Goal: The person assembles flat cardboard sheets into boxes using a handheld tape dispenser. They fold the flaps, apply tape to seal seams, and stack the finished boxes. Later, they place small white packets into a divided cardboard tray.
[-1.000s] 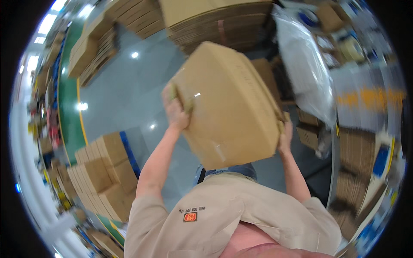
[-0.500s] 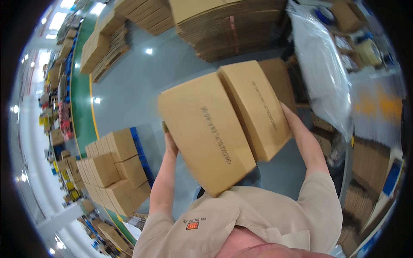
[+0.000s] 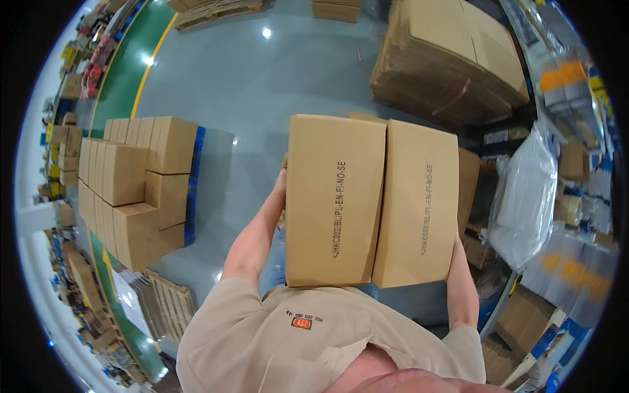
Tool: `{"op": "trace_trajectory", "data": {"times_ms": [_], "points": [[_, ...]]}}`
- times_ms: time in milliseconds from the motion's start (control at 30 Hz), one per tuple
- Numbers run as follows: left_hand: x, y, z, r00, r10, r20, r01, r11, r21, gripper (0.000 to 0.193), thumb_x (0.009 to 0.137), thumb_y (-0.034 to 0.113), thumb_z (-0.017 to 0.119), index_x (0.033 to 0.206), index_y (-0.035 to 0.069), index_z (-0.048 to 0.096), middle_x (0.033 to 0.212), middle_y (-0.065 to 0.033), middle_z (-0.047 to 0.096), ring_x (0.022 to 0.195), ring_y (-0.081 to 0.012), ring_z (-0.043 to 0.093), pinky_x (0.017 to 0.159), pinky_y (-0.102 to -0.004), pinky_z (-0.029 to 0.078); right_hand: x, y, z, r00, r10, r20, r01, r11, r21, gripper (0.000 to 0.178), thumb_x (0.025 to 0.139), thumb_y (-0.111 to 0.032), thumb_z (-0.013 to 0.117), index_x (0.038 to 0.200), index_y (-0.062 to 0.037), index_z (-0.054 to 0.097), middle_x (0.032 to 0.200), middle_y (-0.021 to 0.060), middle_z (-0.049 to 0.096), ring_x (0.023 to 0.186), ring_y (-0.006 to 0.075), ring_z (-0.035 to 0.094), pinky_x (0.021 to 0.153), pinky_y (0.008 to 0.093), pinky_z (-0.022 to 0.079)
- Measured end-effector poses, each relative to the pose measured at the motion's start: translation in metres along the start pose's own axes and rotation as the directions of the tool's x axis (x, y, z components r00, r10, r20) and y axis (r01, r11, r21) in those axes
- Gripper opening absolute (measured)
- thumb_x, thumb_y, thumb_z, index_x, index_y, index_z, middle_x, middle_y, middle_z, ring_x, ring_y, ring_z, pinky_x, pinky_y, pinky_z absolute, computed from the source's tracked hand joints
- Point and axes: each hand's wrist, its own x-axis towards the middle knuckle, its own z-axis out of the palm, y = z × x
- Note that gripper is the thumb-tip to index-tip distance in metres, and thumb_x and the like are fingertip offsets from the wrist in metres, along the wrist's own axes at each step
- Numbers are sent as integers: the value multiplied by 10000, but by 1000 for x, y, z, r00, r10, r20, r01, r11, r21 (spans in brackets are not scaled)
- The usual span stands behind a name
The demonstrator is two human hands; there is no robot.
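Two brown cardboard boxes are held side by side in front of my body, the left box [image 3: 314, 203] against the right box [image 3: 406, 203], with a thin dark seam between them. Dark printing runs along both faces. My left hand [image 3: 282, 183] presses on the outer side of the left box, its fingers mostly hidden behind it. On the far side of the right box, my right hand [image 3: 457, 246] grips the outer edge, and its fingers are out of sight. The near ends of the boxes lie close to my shirt.
At left, several stacked cartons [image 3: 134, 226] stand on a blue pallet [image 3: 194, 190]. A tall pile of flattened cardboard [image 3: 445, 59] rises at the far right. Near it are a clear plastic bag [image 3: 524, 196] and flat cardboard sheets [image 3: 524, 318]. A wooden pallet [image 3: 171, 301] lies at lower left.
My body and view have turned, so the carton stack has shifted up and left. Both boxes, tilted before, now stand straight in view, still between my hands, with the gap between them narrower.
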Motion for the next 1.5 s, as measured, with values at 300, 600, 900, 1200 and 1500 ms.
{"op": "trace_trajectory", "data": {"times_ms": [300,600,900,1200,1500], "points": [[99,76,-156,994,78,-71,-93,962,-256,581,1005,586,480,1338,116,554,1229,-44,620,1022,-187,621,789,-355,552,88,17,162,994,-51,94,63,990,-124,643,1016,-586,448,1400,-74,509,1260,70,627,1086,253,634,919,415,540],[169,143,-251,947,195,-254,-291,854,-432,598,993,611,482,1315,116,578,1176,-49,640,963,-184,627,744,-353,548,262,-26,338,931,32,363,84,950,-301,665,1013,-602,439,1420,-79,491,1283,66,614,1101,255,628,930,418,539],[174,260,-332,842,283,-459,-498,734,-461,616,981,635,485,1292,117,602,1122,-55,659,904,-181,634,699,-352,545,388,-91,580,764,157,626,151,900,-410,686,1011,-618,430,1440,-84,474,1306,63,601,1115,257,623,941,421,537],[233,408,-416,740,274,-614,-639,570,-516,635,969,659,487,1269,117,626,1069,-60,678,844,-179,640,654,-350,541,493,-148,863,573,326,752,226,819,-527,708,1009,-633,421,1460,-90,456,1329,59,588,1129,260,617,952,424,535],[279,537,-572,680,241,-693,-721,392,-571,656,957,683,490,1246,117,650,1016,-65,698,785,-176,647,608,-348,538,586,-107,1143,483,540,689,232,679,-696,739,1002,-660,400,1471,-91,447,1350,68,578,1166,250,596,966,421,530]]}}
